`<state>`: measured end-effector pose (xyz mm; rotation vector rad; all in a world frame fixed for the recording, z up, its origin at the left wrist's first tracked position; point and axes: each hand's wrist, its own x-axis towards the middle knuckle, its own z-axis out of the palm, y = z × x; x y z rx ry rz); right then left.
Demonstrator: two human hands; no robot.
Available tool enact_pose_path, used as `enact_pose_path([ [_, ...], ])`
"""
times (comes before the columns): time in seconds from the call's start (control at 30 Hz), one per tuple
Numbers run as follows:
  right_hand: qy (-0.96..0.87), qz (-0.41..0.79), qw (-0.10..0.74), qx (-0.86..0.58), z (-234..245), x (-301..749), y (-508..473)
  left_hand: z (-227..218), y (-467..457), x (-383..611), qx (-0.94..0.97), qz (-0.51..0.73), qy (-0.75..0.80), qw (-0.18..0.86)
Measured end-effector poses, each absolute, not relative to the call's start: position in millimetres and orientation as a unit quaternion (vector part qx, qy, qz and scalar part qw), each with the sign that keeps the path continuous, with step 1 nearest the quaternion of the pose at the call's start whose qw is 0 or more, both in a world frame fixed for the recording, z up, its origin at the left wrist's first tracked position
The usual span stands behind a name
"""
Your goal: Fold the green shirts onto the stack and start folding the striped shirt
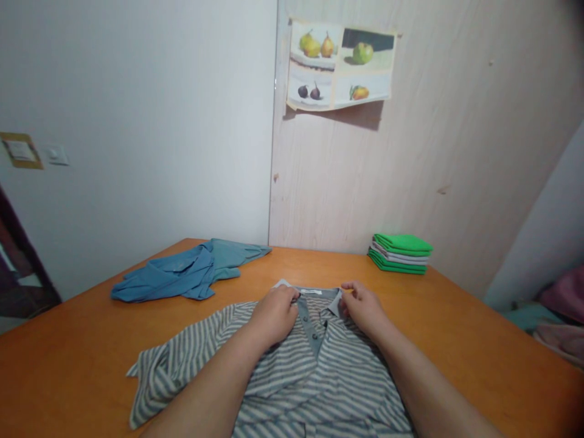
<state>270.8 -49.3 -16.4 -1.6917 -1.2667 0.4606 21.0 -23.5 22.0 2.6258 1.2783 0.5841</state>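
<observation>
A grey-and-white striped polo shirt lies front side up on the orange table, its collar toward the far side. The button placket hangs open, showing two dark buttons and a white label inside the neck. My left hand is closed on the left side of the collar. On the opposite side, my right hand pinches the grey collar edge between thumb and fingers. One sleeve spreads out to the left; the other is partly hidden by my right forearm.
A crumpled blue shirt rests at the table's back left. Folded green and grey cloths are stacked at the back right. A fruit picture sheet hangs on the wall behind. Other fabric shows beyond the right edge.
</observation>
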Motion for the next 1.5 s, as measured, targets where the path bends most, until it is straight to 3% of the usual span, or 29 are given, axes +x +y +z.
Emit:
enact_pose_path([
  [0.23,-0.621,0.133,0.353,-0.687,-19.5,268.0,-53.3,14.9,-28.2,22.9,0.909,0.107,0.398,0.063],
  [0.63,-0.679,0.121,0.245,-0.681,-20.6,261.5,-57.9,16.2,-38.6,22.1,0.913,0.101,0.383,0.094],
  [0.83,-0.607,0.151,0.395,-0.673,-17.4,261.9,-54.0,18.2,-45.8,21.8,0.910,0.067,0.395,0.109],
  [1.07,-0.437,0.361,0.580,-0.585,-3.3,250.7,-55.8,12.2,-48.1,23.9,0.913,0.056,0.394,0.092],
  [1.5,-0.539,0.379,0.507,-0.555,-15.2,251.5,-58.7,16.2,-50.9,23.8,0.912,0.056,0.391,0.110],
])
